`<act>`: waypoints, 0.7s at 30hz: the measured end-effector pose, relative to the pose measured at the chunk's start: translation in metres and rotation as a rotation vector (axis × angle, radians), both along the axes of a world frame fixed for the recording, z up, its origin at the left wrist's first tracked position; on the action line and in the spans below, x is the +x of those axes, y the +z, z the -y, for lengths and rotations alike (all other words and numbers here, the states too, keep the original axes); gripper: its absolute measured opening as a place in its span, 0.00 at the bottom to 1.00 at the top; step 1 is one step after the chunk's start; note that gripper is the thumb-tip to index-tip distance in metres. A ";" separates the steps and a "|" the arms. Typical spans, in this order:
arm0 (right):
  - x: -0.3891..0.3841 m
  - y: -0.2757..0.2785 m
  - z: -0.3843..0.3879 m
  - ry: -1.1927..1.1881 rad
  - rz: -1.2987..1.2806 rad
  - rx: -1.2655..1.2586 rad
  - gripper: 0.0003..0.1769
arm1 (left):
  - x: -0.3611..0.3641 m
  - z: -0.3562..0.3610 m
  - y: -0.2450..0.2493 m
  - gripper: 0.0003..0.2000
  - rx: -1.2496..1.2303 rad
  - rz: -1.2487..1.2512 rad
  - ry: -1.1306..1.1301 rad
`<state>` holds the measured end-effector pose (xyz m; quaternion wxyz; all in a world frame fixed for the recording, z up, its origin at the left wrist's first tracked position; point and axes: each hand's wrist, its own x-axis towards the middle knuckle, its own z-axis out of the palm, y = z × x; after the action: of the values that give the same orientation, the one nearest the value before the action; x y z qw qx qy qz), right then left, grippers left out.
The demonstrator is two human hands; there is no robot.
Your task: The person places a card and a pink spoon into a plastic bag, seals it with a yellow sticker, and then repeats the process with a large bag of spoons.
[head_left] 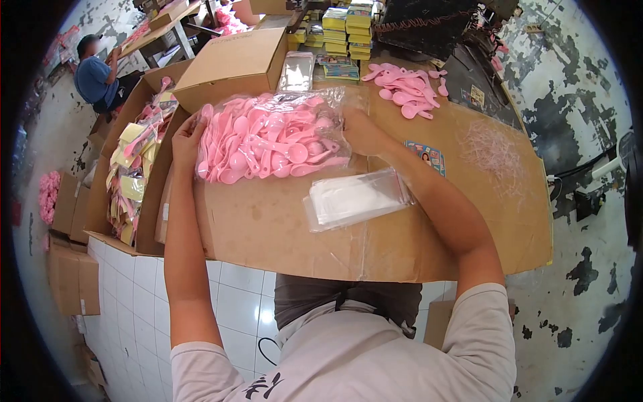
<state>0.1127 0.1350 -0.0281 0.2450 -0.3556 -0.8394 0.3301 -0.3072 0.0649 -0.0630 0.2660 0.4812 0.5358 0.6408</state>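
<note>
A clear plastic bag full of pink measuring spoons (268,141) lies across the cardboard-topped table (268,234) in front of me. My left hand (187,139) is closed on the bag's left edge, its fingertips partly hidden. At the opposite end, my right hand (364,132) grips the bag near its upper right corner, with the fingers bent around the plastic. Below my right forearm rests a stack of clear plastic sleeves (358,199). A small printed card (427,157) sits partly behind that forearm.
Loose pink spoons (407,88) lie at the back right, with thin plastic scraps (495,157) nearer. An open carton (149,221) of packed spoons stands left, beside a closed box (231,63). Card stacks (336,33) are behind. A person (97,77) sits far left.
</note>
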 end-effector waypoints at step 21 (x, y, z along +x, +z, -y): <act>0.041 0.049 0.003 0.055 -0.129 0.180 0.16 | -0.009 -0.009 -0.015 0.17 0.065 -0.242 0.306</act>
<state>0.1541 0.1322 0.0207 0.3202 -0.2870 -0.8575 0.2823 -0.3164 0.0738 -0.0776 0.0834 0.4758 0.6098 0.6283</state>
